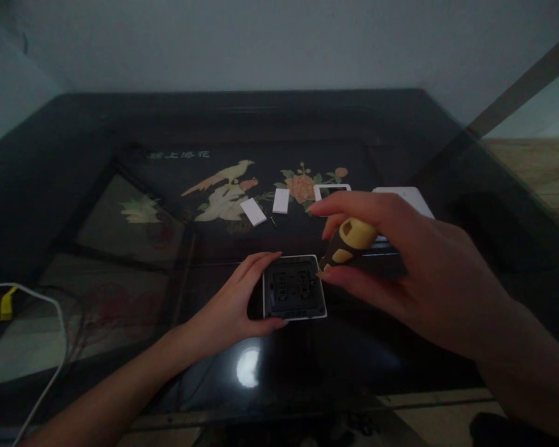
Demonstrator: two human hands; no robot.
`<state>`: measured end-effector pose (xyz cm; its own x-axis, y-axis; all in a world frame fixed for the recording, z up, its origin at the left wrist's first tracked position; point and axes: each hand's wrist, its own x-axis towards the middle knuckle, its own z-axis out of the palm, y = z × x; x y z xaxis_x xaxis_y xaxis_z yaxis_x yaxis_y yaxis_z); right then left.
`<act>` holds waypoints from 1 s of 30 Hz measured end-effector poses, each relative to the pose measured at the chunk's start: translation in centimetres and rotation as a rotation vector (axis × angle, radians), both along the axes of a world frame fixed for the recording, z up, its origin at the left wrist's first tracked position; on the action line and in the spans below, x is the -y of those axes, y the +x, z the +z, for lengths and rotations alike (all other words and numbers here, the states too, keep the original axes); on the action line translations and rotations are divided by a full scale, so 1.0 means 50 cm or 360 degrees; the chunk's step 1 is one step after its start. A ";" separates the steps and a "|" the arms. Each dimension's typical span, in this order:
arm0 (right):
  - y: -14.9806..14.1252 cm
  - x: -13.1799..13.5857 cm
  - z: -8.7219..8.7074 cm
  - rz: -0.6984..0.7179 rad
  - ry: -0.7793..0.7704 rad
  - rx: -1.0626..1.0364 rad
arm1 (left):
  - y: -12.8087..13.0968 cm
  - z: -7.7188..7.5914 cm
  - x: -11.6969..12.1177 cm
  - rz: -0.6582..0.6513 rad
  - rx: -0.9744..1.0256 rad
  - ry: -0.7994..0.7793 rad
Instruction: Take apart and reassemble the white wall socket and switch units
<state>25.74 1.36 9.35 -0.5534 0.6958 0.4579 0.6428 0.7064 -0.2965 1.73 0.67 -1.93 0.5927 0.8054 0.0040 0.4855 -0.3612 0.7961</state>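
Note:
My left hand point(235, 304) grips the left side of a square wall switch point(294, 288), fingers at its far edge and thumb at its near edge. The switch has a black inner face and a thin white rim. My right hand point(414, 273) is closed around the yellow and black handle of a screwdriver point(349, 242). The handle tilts down toward the switch's right edge. Fingers and handle hide the screwdriver's tip, so I cannot tell whether it touches a screw.
Two white rocker plates point(281, 201) lie beyond the switch, with a small screw point(273, 221) beside them. A white frame point(317, 191) and a white panel point(412, 197) sit partly behind my right hand. A white cable point(58, 310) with a yellow tag point(7, 304) runs along the left of the glossy dark table point(135, 360).

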 end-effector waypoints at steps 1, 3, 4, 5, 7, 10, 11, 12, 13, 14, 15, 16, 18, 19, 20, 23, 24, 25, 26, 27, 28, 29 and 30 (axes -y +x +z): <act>0.001 0.001 0.000 0.0019 -0.0039 -0.0011 | -0.001 -0.002 0.000 0.0001 0.0003 -0.0004; 0.004 0.002 0.002 0.0062 -0.0091 -0.0024 | -0.002 -0.004 0.001 0.0001 0.0013 -0.0016; 0.005 0.002 0.004 0.0087 -0.0113 -0.0029 | -0.002 -0.005 0.001 -0.0001 0.0017 -0.0023; 0.007 0.002 0.007 0.0111 -0.0130 -0.0035 | -0.002 -0.006 0.001 -0.0001 0.0020 -0.0032; 0.014 0.001 0.016 0.0136 -0.0153 -0.0046 | -0.003 -0.006 0.000 -0.0004 0.0019 -0.0057; 0.033 -0.006 0.029 0.0003 -0.0173 -0.0228 | -0.002 -0.003 0.000 -0.0015 0.0011 -0.0104; 0.041 -0.011 0.029 -0.0088 -0.0190 -0.0384 | -0.002 -0.002 0.000 -0.0021 0.0009 -0.0119; 0.048 -0.017 0.024 -0.0181 -0.0227 -0.0573 | -0.002 -0.001 0.000 -0.0027 0.0008 -0.0130; 0.055 -0.024 0.014 -0.0263 -0.0292 -0.0776 | -0.001 0.000 0.000 -0.0026 0.0008 -0.0137; 0.061 -0.033 -0.001 -0.0291 -0.0395 -0.0948 | 0.000 0.000 0.001 -0.0021 0.0007 -0.0138; 0.066 -0.041 -0.022 -0.0285 -0.0531 -0.1051 | 0.000 0.000 0.001 -0.0012 0.0005 -0.0134; 0.069 -0.048 -0.047 -0.0280 -0.0717 -0.1092 | 0.001 -0.001 0.001 -0.0001 0.0003 -0.0125; 0.069 -0.060 -0.104 -0.0295 -0.0955 -0.1107 | 0.002 -0.003 0.001 0.0010 0.0007 -0.0102; 0.067 -0.063 -0.132 -0.0334 -0.1025 -0.1096 | 0.003 -0.004 0.002 0.0007 0.0010 -0.0096; 0.064 -0.066 -0.158 -0.0369 -0.1046 -0.1064 | 0.004 -0.005 0.002 -0.0001 0.0013 -0.0094; 0.053 -0.067 -0.214 -0.0388 -0.1036 -0.0998 | 0.006 -0.005 0.005 -0.0035 -0.0004 -0.0097; 0.049 -0.067 -0.224 -0.0385 -0.1026 -0.0976 | 0.006 -0.004 0.006 -0.0047 -0.0016 -0.0099; 0.047 -0.067 -0.231 -0.0380 -0.1015 -0.0951 | 0.006 -0.003 0.006 -0.0059 -0.0024 -0.0100; 0.045 -0.067 -0.235 -0.0376 -0.1001 -0.0921 | 0.005 -0.002 0.007 -0.0069 -0.0020 -0.0098; 0.044 -0.067 -0.238 -0.0371 -0.0983 -0.0888 | 0.004 -0.001 0.006 -0.0079 -0.0006 -0.0092; 0.043 -0.067 -0.241 -0.0367 -0.0960 -0.0854 | 0.003 0.000 0.005 -0.0082 0.0020 -0.0077; 0.042 -0.067 -0.243 -0.0363 -0.0934 -0.0819 | 0.000 0.002 0.003 -0.0071 0.0052 -0.0044; 0.042 -0.068 -0.245 -0.0360 -0.0904 -0.0785 | -0.002 0.003 -0.001 -0.0044 0.0084 0.0009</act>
<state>27.84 4.74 -2.90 -0.1957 0.9684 0.1544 0.4528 0.2289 -0.8617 1.61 0.73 -1.76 0.6136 0.7886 0.0403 0.4329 -0.3787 0.8181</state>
